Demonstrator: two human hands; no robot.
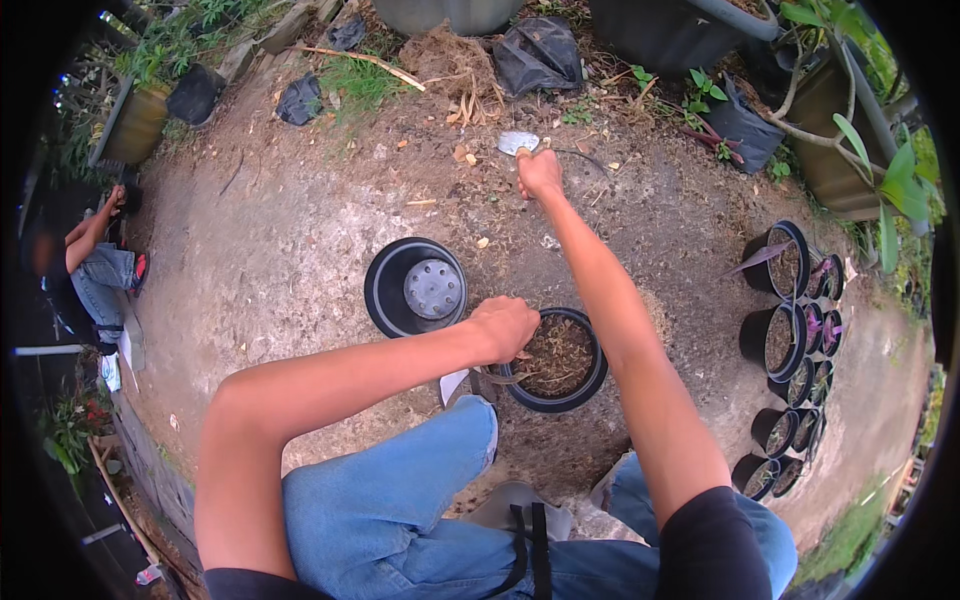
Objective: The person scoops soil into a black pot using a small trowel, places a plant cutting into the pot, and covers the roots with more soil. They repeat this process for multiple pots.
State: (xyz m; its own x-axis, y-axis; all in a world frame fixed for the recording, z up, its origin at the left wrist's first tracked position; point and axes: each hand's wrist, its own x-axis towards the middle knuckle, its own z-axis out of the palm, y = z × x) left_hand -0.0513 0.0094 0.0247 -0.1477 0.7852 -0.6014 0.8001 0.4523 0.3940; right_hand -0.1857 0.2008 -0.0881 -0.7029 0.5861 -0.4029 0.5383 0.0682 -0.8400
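Observation:
My left hand is closed at the upper left rim of a black plastic pot filled with brown dry soil and plant litter. Fingers curl at the rim; whether they grip it is partly hidden. Farther ahead, my right hand grips a hand trowel by its handle, the metal blade over the bare ground. An empty black plastic pot with drainage holes in its base stands left of the filled one.
Potted seedlings in black pots stand in rows at right. Large planters and crumpled black plastic bags line the far edge, near a heap of dry roots. Another person sits at far left.

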